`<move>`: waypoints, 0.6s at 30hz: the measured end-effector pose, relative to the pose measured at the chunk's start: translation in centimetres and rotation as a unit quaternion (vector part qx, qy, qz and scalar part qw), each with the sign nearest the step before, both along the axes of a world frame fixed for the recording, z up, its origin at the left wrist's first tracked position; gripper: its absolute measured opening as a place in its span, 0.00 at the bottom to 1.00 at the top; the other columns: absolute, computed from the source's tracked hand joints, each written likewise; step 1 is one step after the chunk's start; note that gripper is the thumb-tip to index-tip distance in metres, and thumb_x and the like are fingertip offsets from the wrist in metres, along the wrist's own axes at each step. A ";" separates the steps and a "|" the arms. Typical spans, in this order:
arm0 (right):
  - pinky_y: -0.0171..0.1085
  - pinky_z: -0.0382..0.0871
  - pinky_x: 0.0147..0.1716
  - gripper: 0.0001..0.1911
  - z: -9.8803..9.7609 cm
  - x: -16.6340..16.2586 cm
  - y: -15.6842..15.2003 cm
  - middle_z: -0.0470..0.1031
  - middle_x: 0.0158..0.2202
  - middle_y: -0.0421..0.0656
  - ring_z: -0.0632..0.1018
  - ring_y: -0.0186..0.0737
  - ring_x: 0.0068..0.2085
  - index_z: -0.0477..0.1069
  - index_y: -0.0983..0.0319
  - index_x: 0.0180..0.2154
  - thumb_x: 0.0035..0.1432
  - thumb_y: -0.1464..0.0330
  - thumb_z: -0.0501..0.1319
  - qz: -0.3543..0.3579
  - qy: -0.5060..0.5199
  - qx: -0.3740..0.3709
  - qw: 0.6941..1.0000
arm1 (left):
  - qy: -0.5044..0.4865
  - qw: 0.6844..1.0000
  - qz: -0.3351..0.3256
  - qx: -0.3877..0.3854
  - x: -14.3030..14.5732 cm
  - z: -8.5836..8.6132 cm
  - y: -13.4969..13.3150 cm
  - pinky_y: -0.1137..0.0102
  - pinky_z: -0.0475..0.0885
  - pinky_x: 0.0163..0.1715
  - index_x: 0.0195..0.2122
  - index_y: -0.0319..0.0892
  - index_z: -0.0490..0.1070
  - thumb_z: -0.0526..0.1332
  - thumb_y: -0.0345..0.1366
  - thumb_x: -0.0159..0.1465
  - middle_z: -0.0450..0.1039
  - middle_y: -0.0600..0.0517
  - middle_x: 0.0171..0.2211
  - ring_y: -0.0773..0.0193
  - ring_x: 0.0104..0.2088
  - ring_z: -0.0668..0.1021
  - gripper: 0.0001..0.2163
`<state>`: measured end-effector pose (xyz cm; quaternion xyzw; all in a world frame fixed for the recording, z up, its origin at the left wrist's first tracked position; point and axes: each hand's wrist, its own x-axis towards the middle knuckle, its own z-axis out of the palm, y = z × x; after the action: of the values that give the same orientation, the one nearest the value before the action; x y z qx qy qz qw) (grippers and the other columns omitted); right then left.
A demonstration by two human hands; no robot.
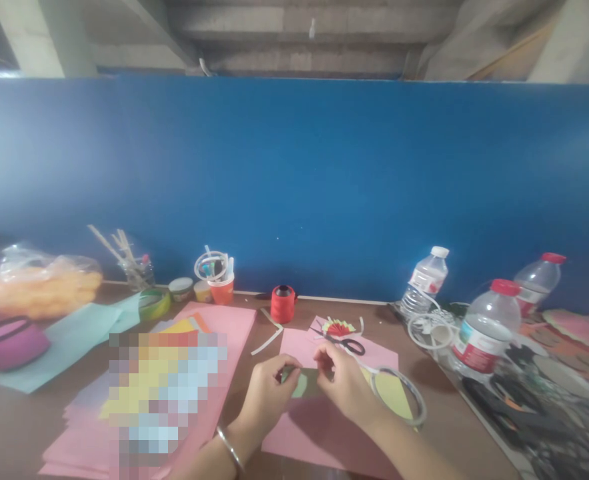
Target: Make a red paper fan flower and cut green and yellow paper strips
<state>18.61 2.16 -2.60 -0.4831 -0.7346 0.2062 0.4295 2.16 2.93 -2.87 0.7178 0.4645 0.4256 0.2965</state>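
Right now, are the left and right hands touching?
Apart. The head view shows a gap between the left hand's fingertips and those of the right hand, with pink paper visible through it.

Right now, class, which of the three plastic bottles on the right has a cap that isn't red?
The leftmost bottle: its cap is white, whereas the front bottle and the rear right bottle are capped in red.

A craft workspace is suggested: pink paper, scissors and a cup of pens are set out on a brown table — backed by a blue partition, beneath bare concrete beams.
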 end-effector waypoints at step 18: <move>0.33 0.63 0.33 0.13 0.3 0.8 0.7 0.65 0.28 0.38 0.70 0.35 0.31 0.62 0.61 0.35 0.44 0.78 0.50 -0.009 0.059 -0.016 0.998 | -0.026 0.999 0.012 -0.022 -0.5 0.0 0.7 0.75 0.57 0.21 0.26 0.40 0.73 0.56 0.31 0.53 0.71 0.54 0.22 0.68 0.21 0.65 0.06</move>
<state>19.45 2.87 -2.29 -0.4834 -0.7003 0.2424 0.4660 1.65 3.64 -2.87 0.6944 0.4740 0.4373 0.3191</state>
